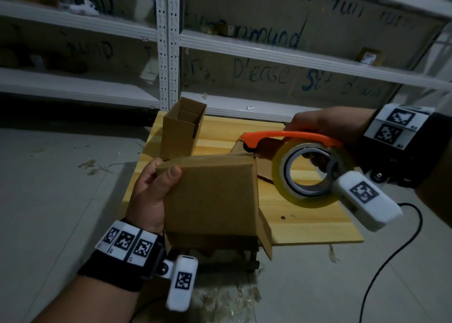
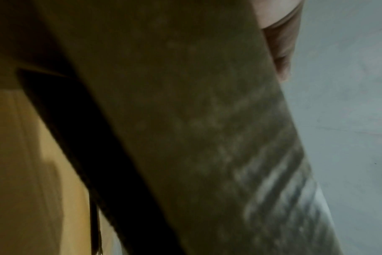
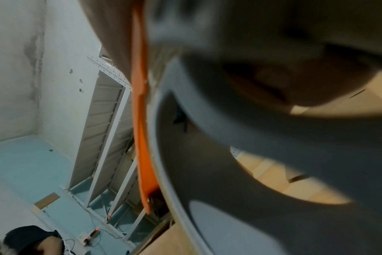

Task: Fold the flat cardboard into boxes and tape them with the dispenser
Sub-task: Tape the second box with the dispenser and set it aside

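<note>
My left hand (image 1: pixel 156 185) grips a folded brown cardboard box (image 1: pixel 210 198) by its left edge, thumb on the near face, and holds it tilted over the wooden table (image 1: pixel 305 225). The box's dark side (image 2: pixel 185 120) fills the left wrist view, with a finger (image 2: pixel 279 43) at its upper edge. My right hand (image 1: pixel 325 127) holds an orange tape dispenser (image 1: pixel 291 137) carrying a clear tape roll (image 1: pixel 308 173), its nose at the box's far top corner. The right wrist view is blurred by the orange frame (image 3: pixel 142 138) and the roll (image 3: pixel 207 172).
An open upright cardboard box (image 1: pixel 182 129) stands at the table's back left. Flat cardboard (image 1: pixel 264 166) lies behind the held box. White metal shelving (image 1: pixel 168 44) runs along the back. A black cable (image 1: pixel 391 256) trails on the floor at right, with tape scraps (image 1: pixel 225 298) below the table.
</note>
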The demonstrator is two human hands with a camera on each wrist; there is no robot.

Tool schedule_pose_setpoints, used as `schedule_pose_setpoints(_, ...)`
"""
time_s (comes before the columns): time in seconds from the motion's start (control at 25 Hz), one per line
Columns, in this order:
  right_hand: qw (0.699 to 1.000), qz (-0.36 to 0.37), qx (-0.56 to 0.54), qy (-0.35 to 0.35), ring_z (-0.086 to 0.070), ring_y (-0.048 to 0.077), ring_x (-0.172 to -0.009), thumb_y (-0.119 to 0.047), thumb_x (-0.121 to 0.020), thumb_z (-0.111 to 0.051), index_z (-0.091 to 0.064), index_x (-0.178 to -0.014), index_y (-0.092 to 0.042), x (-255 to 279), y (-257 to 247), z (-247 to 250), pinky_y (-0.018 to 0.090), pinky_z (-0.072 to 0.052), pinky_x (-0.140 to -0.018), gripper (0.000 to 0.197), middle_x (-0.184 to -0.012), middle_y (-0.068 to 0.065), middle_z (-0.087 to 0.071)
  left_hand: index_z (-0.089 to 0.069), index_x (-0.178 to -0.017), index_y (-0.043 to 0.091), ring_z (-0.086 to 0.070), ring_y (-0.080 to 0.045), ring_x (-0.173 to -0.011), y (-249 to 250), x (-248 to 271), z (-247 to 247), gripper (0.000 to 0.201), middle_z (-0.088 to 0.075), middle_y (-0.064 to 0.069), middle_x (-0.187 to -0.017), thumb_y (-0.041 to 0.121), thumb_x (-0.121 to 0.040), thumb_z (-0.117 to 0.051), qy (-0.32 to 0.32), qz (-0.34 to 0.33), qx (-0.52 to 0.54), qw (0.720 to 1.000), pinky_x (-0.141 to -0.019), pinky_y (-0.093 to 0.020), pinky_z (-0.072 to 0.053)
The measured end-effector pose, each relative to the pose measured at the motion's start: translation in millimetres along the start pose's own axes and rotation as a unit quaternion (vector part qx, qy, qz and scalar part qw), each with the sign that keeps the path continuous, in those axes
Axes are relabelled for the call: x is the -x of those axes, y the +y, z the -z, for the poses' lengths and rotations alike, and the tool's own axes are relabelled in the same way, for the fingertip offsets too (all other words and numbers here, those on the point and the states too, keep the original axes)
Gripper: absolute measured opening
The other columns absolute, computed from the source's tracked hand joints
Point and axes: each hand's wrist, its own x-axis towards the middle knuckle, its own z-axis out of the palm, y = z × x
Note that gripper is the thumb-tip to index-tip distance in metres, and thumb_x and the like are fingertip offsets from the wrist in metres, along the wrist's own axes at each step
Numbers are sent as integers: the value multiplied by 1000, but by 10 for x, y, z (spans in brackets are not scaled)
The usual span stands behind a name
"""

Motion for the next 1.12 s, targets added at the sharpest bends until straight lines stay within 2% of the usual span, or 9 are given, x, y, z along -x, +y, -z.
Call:
schedule_pose_setpoints(0.16, 1000, 1, -25, 2, -62, 21, -52, -32, -97, -65, -76, -99, -15, 7, 59, -78, 33, -52, -54, 21, -73, 13, -71, -66, -102, 25, -72, -37, -98, -49, 20, -63, 81, -77, -9, -102, 66, -39, -98, 48, 19, 6, 999, -71, -49, -62)
schedule_pose_setpoints(0.28, 991, -30, -129, 33, -58, 21, -50, -42, -88, -72, -76, -97, -6, -30, 175, -176, 32, -50, -55, 38, -69, 11, -70, -62, -131, 37, -71, -39, -108, -76, 56, -138, 94, -70, -11, -124, 67, -48, -94, 64, 38, 23, 997, -73, -53, -63)
schedule_pose_setpoints(0.44, 987, -7, -149, 63, -60, 23, -51, -43, -90, -67, -78, -93, -6, -1, 299, -322, 34, -51, -54, 38, -72, 15, -71, -69, -131, 39, -65, -45, -121, -41, 93, -177, 55, -67, -9, -133, 60, -80, -71, 43, 40, -32, 998, -91, -72, -56)
schedule_pose_setpoints(0.56, 988, -12, -144, 62, -63, 26, -53, -45, -89, -67, -79, -88, -7, 28, 366, -347, 38, -54, -60, 40, -70, 16, -73, -70, -121, 33, -69, -34, -110, -14, 96, -174, 57, -67, -3, -127, 68, -76, -72, 24, 46, -82, 995, -74, -51, -64)
schedule_pose_setpoints(0.8, 984, 11, -165, 71, -73, 42, -85, -46, -76, -74, -77, -98, -5, 1, 369, -455, 49, -59, -86, 47, -102, 26, -77, -71, -122, 42, -55, -2, -128, 194, -38, -42, 89, -57, 18, -148, 92, -48, -75, -53, -34, -350, 934, -98, -42, -58)
schedule_pose_setpoints(0.88, 980, 42, -186, 63, -70, 46, -102, -42, -70, -74, -74, -99, -2, -126, 419, -507, 63, -53, -101, 50, -116, 30, -72, -64, -135, 45, -49, -9, -139, 362, -60, -98, 97, -48, 18, -158, 92, -50, -71, -92, -32, -478, 873, -110, -52, -51)
schedule_pose_setpoints(1.0, 986, 64, -142, 61, -73, 40, -88, -46, -79, -71, -75, -88, -13, -146, 397, -625, 61, -58, -92, 35, -97, 21, -77, -31, -161, 37, -1, -20, -164, 564, -55, -392, 132, -12, 9, -177, 101, -47, -51, -137, -27, -748, 649, -129, -65, 0)
schedule_pose_setpoints(1.04, 989, 59, -125, 58, -75, 40, -84, -50, -82, -70, -75, -88, -16, -146, 396, -655, 58, -61, -87, 35, -91, 19, -79, -22, -164, 35, 5, -18, -164, 577, -51, -502, 140, -6, 9, -178, 104, -45, -45, -145, -26, -781, 606, -129, -63, 6)
schedule_pose_setpoints(1.12, 990, 50, -122, 42, -75, 40, -78, -53, -84, -69, -74, -90, -19, -144, 393, -715, 54, -61, -80, 34, -88, 21, -79, -16, -165, 33, -11, -17, -163, 548, -49, -614, 143, -17, 10, -177, 107, -46, -46, -153, -31, -790, 592, -132, -56, -5)
